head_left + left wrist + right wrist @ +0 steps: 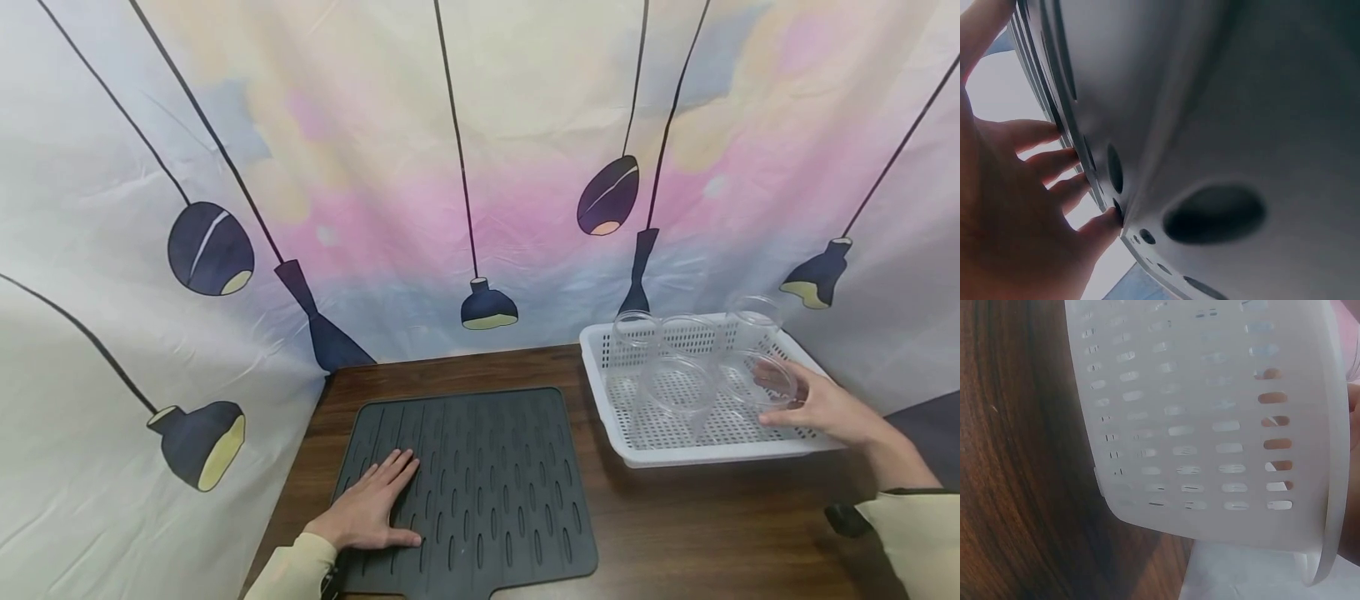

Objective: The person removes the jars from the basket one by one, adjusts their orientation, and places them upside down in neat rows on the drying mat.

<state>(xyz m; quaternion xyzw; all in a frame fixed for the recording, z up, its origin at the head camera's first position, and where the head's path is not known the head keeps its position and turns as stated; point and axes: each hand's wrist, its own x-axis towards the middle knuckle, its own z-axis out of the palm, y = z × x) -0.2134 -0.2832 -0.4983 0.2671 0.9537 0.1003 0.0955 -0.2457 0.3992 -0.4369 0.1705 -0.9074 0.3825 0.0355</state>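
My left hand (372,506) lies with fingers spread on a dark grey ridged mat (517,467), near its left side. In the left wrist view, its fingertips touch the mat's slotted surface (1129,75). At the right, my right hand (821,404) reaches over the rim of a white plastic basket (697,457) and grips a clear cup (757,398), thumb at the near side and fingers behind it. Several other clear cups, among them one beside it (678,387), stand in the basket. In the right wrist view, the basket's slotted wall (1197,406) hides most of this hand.
Mat and basket rest side by side on a brown wooden table (675,533), with a strip of wood between them. A curtain (390,183) printed with hanging lamps closes off the back and left. The mat's tab (450,593) points toward the near edge.
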